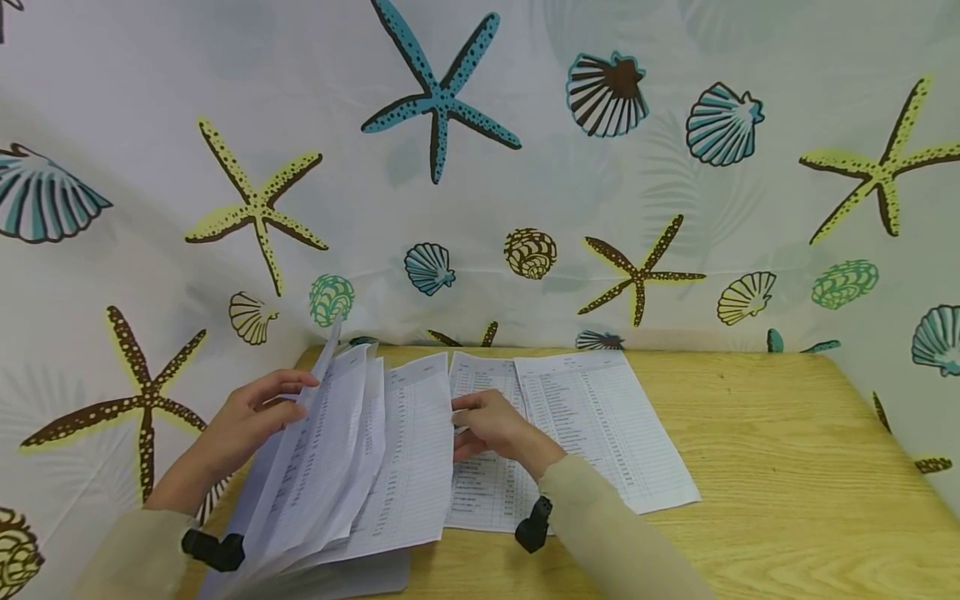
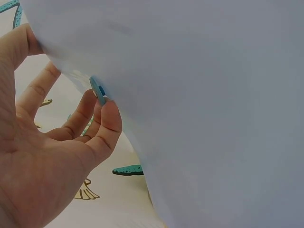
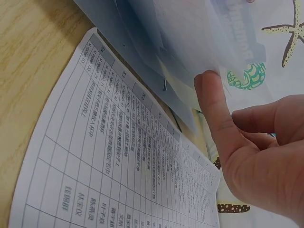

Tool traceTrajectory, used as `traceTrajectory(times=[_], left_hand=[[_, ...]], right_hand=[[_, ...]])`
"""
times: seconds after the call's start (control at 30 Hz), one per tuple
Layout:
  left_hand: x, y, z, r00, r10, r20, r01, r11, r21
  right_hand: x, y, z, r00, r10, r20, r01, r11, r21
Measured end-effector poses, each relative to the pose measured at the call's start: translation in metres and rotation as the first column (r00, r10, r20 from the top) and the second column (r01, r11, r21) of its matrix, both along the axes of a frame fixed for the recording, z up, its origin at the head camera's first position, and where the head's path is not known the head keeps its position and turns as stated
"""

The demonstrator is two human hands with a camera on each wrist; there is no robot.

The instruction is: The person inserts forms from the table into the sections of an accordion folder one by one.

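On the left of the desk, a folder [image 1: 390, 575] stands partly open with several printed sheets [image 1: 401, 450] fanned upward. My left hand [image 1: 251, 425] grips the edge of its raised flap [image 1: 322, 358] at the far left. In the left wrist view, a blue snap button [image 2: 98, 90] sits by the left fingertips, and the pale flap [image 2: 199, 104] fills the right side. My right hand [image 1: 491, 429] is at the right edge of the fanned sheets. One extended finger [image 3: 211, 104] touches the translucent sheets from behind; the other fingers are partly hidden.
Two loose printed sheets lie flat on the wooden desk [image 1: 765, 450]: one table sheet [image 1: 487, 500] under my right hand, another list [image 1: 600, 417] overlapping it to the right. A cloth [image 1: 525, 192] with starfish and shells hangs behind and along the sides.
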State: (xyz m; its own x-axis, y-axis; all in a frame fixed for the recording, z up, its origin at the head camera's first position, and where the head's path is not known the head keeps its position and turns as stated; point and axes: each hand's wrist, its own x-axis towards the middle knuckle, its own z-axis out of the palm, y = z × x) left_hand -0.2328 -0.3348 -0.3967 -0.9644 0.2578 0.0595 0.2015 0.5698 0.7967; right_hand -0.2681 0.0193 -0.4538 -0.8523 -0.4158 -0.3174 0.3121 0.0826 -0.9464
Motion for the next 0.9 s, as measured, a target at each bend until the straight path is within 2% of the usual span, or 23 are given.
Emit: traceTrajectory(times=[0.6, 0.9], left_hand=[[0.0004, 0.0006, -0.0022, 1.0, 0.005, -0.006, -0.005, 1.0, 0.004], [0.0, 0.0016, -0.003, 1.0, 0.005, -0.009, -0.005, 1.0, -0.002]], right_hand=[[-0.0004, 0.0004, -0.0007, 0.997, -0.009, 0.076, 0.01, 1.0, -0.016], [0.0018, 0.0, -0.0028, 0.998, 0.015, 0.067, -0.013, 1.0, -0.023]])
